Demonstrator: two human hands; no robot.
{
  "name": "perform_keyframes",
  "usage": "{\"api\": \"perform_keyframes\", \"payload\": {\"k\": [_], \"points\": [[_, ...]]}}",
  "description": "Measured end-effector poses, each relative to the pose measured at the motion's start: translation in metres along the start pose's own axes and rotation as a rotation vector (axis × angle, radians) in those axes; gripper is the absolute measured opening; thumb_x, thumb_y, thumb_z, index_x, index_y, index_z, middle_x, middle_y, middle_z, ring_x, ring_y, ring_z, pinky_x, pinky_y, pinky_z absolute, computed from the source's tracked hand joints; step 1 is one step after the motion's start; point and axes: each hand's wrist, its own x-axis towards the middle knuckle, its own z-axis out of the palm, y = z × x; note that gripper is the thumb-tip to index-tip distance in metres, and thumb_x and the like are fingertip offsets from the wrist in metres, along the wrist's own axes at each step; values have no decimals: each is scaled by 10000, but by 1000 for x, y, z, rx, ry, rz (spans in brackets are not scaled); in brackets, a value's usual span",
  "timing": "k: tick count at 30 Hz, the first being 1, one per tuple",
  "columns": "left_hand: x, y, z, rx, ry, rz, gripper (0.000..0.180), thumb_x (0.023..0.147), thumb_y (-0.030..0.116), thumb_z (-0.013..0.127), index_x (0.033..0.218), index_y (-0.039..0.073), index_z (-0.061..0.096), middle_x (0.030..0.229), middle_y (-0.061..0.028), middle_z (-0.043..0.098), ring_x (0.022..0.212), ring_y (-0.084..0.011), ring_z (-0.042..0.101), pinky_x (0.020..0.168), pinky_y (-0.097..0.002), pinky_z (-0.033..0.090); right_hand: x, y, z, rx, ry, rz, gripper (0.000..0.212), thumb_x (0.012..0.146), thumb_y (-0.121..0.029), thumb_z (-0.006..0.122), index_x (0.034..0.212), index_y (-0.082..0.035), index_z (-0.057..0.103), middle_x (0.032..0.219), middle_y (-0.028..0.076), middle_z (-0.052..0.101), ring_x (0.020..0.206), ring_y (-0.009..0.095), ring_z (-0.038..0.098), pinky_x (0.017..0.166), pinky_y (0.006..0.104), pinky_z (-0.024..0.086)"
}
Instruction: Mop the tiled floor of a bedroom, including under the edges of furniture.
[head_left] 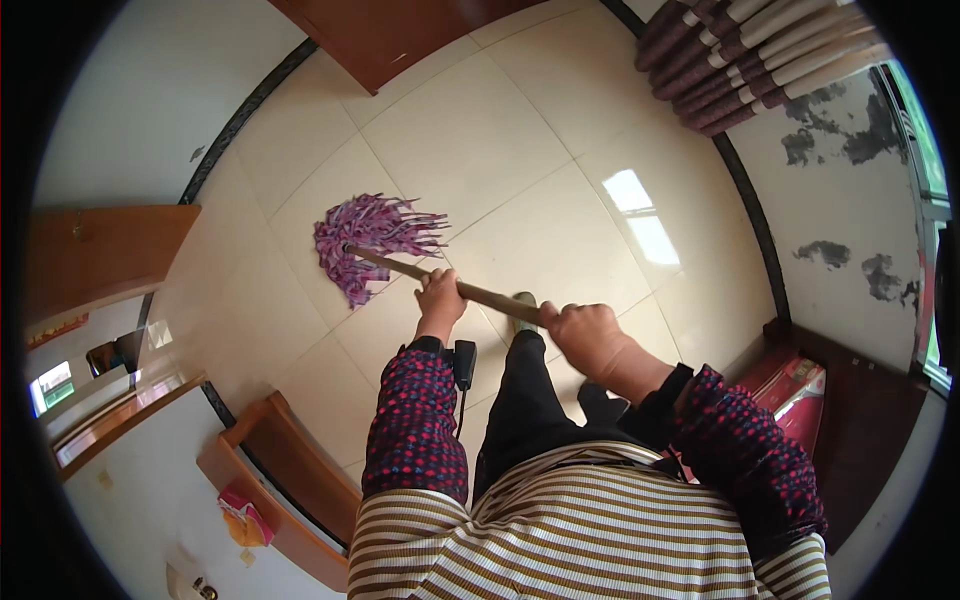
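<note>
A mop with a purple string head (368, 243) rests on the pale tiled floor (520, 160) ahead of me. Its wooden handle (490, 296) slants from the head toward my body. My left hand (438, 296) grips the handle lower down, closer to the head. My right hand (585, 335) grips it higher up, near its end. Both forearms wear dark sleeves with red and blue dots. A small black device (464, 364) hangs at my left wrist with a cable below it.
A brown wooden door (105, 255) stands at the left, another wooden panel (380, 35) at the top. Striped curtains (760, 60) hang top right by a stained wall (850, 200). A wooden bench (275, 480) lies lower left, dark furniture with a red box (800, 390) at the right.
</note>
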Motion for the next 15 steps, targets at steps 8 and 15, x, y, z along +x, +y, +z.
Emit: {"api": "perform_keyframes", "payload": {"k": [8,15], "points": [[-53,51,38,94,-11,47,308,689,126,687,962,244,608,1076,-28,512,1154,-301,404,940,-552,330,-126,20,-6,205,-116,193,236,831,-207,553,1025,-90,487,668,89,610,621,291,625,528,403,479],[-114,196,102,44,-109,429,224,692,122,653,887,232,646,991,-32,549,1138,-272,418,993,-596,246,-295,50,23,195,11,497,325,754,-225,650,1040,-129,528,640,82,579,579,285,596,501,410,454]]}}
